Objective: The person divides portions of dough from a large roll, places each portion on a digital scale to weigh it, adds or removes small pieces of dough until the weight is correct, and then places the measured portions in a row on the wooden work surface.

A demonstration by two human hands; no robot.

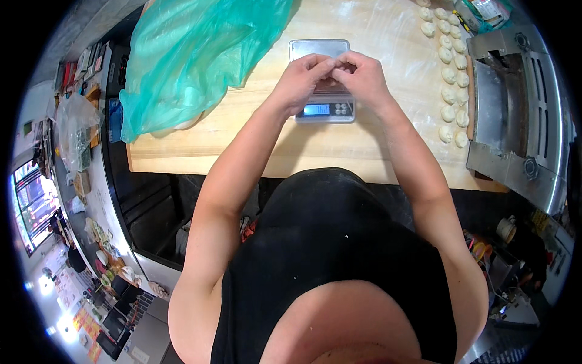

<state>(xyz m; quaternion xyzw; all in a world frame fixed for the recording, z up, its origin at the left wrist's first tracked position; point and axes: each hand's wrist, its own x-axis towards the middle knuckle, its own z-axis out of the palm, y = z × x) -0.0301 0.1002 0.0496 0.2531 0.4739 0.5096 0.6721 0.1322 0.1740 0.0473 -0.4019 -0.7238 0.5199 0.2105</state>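
Curling together over scale [332, 115], left hand [301, 80], right hand [365, 74]

From here, the scale [325, 116] sits mid-tabletop [242, 136], with the hands [364, 75] over it. To its left, a plastic sheet [200, 67] spreads toward the far edge. Along the right, dough pieces [448, 75] run near to far; a rolling pin [470, 100] lies between them and a machine [487, 121].
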